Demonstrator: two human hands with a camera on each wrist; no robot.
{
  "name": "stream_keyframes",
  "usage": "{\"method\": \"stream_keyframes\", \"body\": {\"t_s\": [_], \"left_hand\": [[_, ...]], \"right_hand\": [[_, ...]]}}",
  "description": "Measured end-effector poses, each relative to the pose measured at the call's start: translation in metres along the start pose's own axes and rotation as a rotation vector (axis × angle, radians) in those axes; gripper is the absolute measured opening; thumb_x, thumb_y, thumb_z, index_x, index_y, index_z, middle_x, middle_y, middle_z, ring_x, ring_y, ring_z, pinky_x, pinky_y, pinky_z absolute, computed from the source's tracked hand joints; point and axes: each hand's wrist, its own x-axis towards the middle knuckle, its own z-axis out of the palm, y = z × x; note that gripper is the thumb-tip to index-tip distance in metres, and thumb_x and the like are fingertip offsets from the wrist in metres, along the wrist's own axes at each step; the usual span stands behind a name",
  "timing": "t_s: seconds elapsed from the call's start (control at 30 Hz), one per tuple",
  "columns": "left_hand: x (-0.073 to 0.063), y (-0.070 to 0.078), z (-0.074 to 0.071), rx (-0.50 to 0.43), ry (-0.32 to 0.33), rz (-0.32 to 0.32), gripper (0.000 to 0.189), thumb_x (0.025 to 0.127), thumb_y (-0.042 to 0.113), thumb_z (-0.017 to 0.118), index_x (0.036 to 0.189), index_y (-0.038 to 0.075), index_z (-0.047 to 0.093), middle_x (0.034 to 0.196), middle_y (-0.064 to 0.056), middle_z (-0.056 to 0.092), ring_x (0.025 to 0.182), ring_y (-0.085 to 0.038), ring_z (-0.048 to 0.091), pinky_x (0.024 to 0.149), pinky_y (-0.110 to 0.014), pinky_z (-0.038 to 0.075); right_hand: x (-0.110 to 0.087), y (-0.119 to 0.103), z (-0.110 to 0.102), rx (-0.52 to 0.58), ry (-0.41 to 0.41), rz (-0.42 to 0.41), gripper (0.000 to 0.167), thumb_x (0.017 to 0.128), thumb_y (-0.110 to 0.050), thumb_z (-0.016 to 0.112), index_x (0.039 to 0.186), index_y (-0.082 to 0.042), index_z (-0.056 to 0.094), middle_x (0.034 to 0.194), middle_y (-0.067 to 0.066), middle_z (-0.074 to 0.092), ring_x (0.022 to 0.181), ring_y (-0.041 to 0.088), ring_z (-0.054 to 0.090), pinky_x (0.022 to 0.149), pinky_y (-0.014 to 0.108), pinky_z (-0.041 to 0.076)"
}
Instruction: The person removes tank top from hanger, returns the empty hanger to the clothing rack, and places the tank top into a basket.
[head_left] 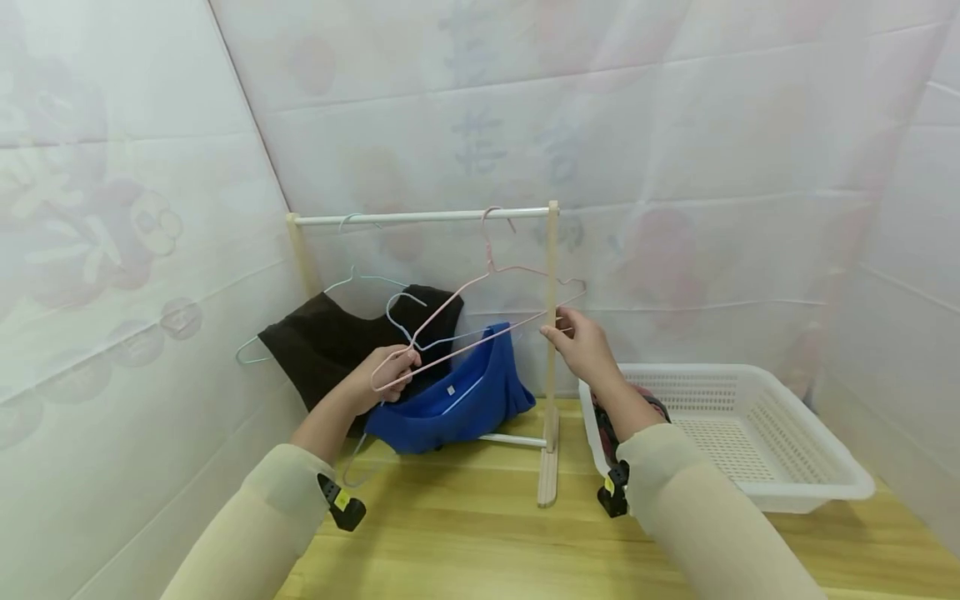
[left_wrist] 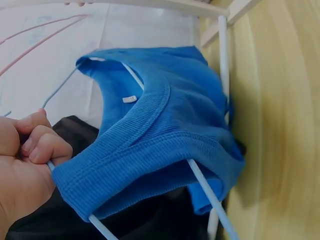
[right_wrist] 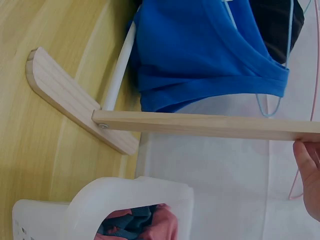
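Note:
My left hand [head_left: 388, 373] grips a light-blue wire hanger [head_left: 393, 308] just below its hook, which is off the rail. A blue sleeveless top [left_wrist: 165, 105] with ribbed edges hangs on that hanger, tilted. In the head view, a pink hanger [head_left: 457, 292] hooked on the rail [head_left: 427, 217] crosses in front of this hand. My right hand [head_left: 588, 346] holds the wooden side post [head_left: 551, 375] of the rack, thumb in front and fingers partly hidden behind. Behind the blue top, a black sleeveless top [head_left: 330, 333] hangs on a mint-green hanger [head_left: 255, 360].
A white plastic basket [head_left: 795, 425] stands at the right on the wooden table [head_left: 450, 533], with red and dark cloth [right_wrist: 160, 222] at its left end. The rack's foot [head_left: 548, 479] rests on the table. White printed sheets [head_left: 712, 167] enclose the back and sides.

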Motion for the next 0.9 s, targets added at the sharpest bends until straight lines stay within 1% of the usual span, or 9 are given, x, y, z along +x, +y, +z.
{"method": "stream_keyframes", "body": {"t_s": [0.17, 0.33, 0.43, 0.53, 0.6, 0.67, 0.77, 0.83, 0.9], "left_hand": [[-0.009, -0.009, 0.010, -0.123, -0.017, -0.074, 0.021, 0.108, 0.020, 0.036, 0.104, 0.003, 0.048, 0.064, 0.002, 0.039, 0.051, -0.010, 0.029, 0.045, -0.023, 0.027], [-0.014, -0.023, 0.019, -0.200, -0.031, -0.080, 0.019, 0.108, 0.018, 0.036, 0.101, 0.005, 0.047, 0.062, 0.003, 0.036, 0.049, -0.009, 0.027, 0.044, -0.023, 0.025], [-0.019, -0.029, 0.023, -0.226, -0.031, -0.079, 0.020, 0.108, 0.020, 0.036, 0.102, 0.005, 0.048, 0.063, 0.002, 0.034, 0.050, -0.010, 0.027, 0.044, -0.023, 0.025], [-0.025, -0.034, 0.026, -0.241, -0.028, -0.099, 0.022, 0.108, 0.024, 0.036, 0.106, 0.005, 0.049, 0.064, 0.002, 0.034, 0.051, -0.011, 0.028, 0.045, -0.024, 0.025], [-0.028, -0.036, 0.028, -0.254, -0.033, -0.106, 0.024, 0.109, 0.024, 0.035, 0.110, 0.003, 0.047, 0.065, 0.002, 0.033, 0.052, -0.011, 0.027, 0.046, -0.024, 0.025], [-0.030, -0.038, 0.030, -0.270, -0.039, -0.107, 0.026, 0.109, 0.025, 0.034, 0.113, 0.001, 0.044, 0.065, 0.002, 0.032, 0.053, -0.011, 0.027, 0.046, -0.023, 0.025], [-0.032, -0.040, 0.035, -0.290, -0.055, -0.088, 0.026, 0.109, 0.025, 0.033, 0.113, 0.001, 0.042, 0.065, 0.003, 0.030, 0.052, -0.010, 0.025, 0.046, -0.023, 0.025], [-0.034, -0.042, 0.039, -0.309, -0.066, -0.076, 0.026, 0.109, 0.026, 0.033, 0.112, 0.001, 0.042, 0.064, 0.004, 0.030, 0.051, -0.009, 0.025, 0.046, -0.023, 0.025], [-0.038, -0.045, 0.042, -0.328, -0.080, -0.073, 0.026, 0.109, 0.027, 0.033, 0.110, 0.002, 0.042, 0.064, 0.005, 0.030, 0.051, -0.009, 0.025, 0.046, -0.023, 0.025]], "right_hand": [[-0.002, -0.003, -0.002, -0.033, -0.007, -0.002, 0.059, 0.098, -0.036, 0.060, 0.147, -0.006, 0.043, 0.120, 0.016, 0.065, 0.112, 0.033, 0.063, 0.092, 0.049, 0.052], [-0.007, -0.009, 0.000, -0.004, -0.008, 0.012, 0.066, 0.097, -0.038, 0.061, 0.152, -0.010, 0.036, 0.127, 0.016, 0.064, 0.117, 0.033, 0.060, 0.097, 0.050, 0.049], [-0.012, -0.010, 0.006, 0.011, 0.076, -0.023, 0.067, 0.097, -0.038, 0.062, 0.152, -0.013, 0.035, 0.136, 0.016, 0.057, 0.122, 0.034, 0.057, 0.099, 0.050, 0.048], [-0.018, -0.011, 0.016, -0.017, 0.270, -0.171, 0.052, 0.096, -0.031, 0.064, 0.141, -0.009, 0.051, 0.127, 0.017, 0.060, 0.110, 0.034, 0.059, 0.091, 0.046, 0.050], [-0.023, -0.011, 0.024, -0.080, 0.383, -0.334, 0.036, 0.094, -0.023, 0.066, 0.125, -0.005, 0.062, 0.109, 0.016, 0.065, 0.094, 0.031, 0.061, 0.079, 0.044, 0.051], [-0.027, -0.011, 0.034, -0.180, 0.426, -0.511, 0.022, 0.091, -0.014, 0.068, 0.110, -0.003, 0.067, 0.092, 0.013, 0.065, 0.081, 0.028, 0.061, 0.069, 0.041, 0.051], [-0.031, -0.009, 0.049, -0.312, 0.337, -0.670, 0.013, 0.089, -0.010, 0.070, 0.100, -0.004, 0.069, 0.086, 0.008, 0.067, 0.075, 0.021, 0.064, 0.065, 0.037, 0.054], [-0.034, -0.008, 0.061, -0.351, 0.233, -0.657, 0.014, 0.089, -0.011, 0.070, 0.101, -0.005, 0.070, 0.090, 0.007, 0.068, 0.078, 0.019, 0.066, 0.066, 0.036, 0.055], [-0.038, -0.006, 0.071, -0.372, 0.129, -0.563, 0.019, 0.090, -0.014, 0.070, 0.107, -0.006, 0.070, 0.099, 0.008, 0.070, 0.083, 0.021, 0.068, 0.070, 0.037, 0.056]]}}
